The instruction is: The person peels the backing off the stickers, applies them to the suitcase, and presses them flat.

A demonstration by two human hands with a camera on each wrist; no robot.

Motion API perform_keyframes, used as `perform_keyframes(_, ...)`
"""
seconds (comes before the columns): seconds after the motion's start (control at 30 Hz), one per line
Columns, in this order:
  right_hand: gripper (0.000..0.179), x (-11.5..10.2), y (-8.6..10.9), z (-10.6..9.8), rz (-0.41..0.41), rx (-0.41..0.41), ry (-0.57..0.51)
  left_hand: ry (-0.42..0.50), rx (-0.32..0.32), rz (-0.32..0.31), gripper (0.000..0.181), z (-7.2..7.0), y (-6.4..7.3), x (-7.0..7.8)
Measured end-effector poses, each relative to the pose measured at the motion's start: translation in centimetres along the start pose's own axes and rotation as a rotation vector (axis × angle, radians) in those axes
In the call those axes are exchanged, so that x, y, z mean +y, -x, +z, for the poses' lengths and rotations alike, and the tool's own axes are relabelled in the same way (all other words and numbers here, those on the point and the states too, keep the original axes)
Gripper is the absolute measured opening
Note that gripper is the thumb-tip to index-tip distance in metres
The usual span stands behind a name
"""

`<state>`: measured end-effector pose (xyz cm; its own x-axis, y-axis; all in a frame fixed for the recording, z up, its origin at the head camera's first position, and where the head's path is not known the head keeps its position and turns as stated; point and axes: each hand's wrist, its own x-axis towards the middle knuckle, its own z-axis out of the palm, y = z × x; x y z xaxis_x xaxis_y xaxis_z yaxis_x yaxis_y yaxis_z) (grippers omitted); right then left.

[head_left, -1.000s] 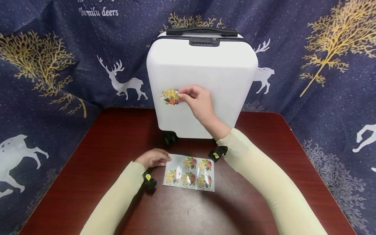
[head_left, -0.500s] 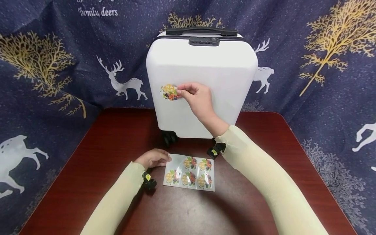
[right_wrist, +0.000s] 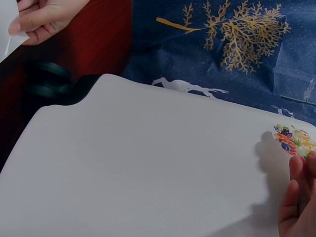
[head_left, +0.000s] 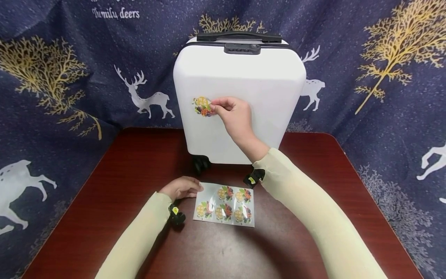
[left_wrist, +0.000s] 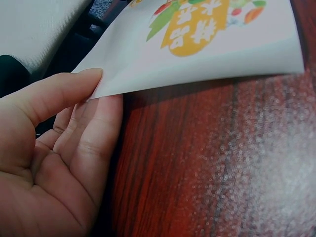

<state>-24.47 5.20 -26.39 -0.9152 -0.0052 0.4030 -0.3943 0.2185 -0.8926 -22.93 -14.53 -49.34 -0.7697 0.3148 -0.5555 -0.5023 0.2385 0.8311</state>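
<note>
Sheet point(head_left: 208, 192) lay before the suitcase point(head_left: 240, 68), its corner pinched in the left hand point(head_left: 181, 188). By the suitcase's left front, the right hand point(head_left: 237, 118) pinched a sticker point(head_left: 201, 106) between closed fingertips; gripped at one edge, it might have curled and creased.

White words point(head_left: 116, 14) on the blue cloth point(head_left: 146, 50) say "The milu deers". The line above is cut off. On the sheet point(left_wrist: 232, 64), a fruit sticker point(left_wrist: 195, 32) shows white Chinese signs, 精品水果, on yellow, upside down in the left wrist view. The loose sticker point(head_left: 202, 107) has white signs too, too small to read well.
</note>
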Motion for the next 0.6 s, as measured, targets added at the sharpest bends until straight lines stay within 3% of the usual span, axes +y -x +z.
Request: perform_keyframes(0.6, 0.014, 0.05, -0.14, 0.3, -0.012, 0.007, 0.008, -0.002, 0.007, -0.008, 0.019, 0.02, -0.15, 0.01)
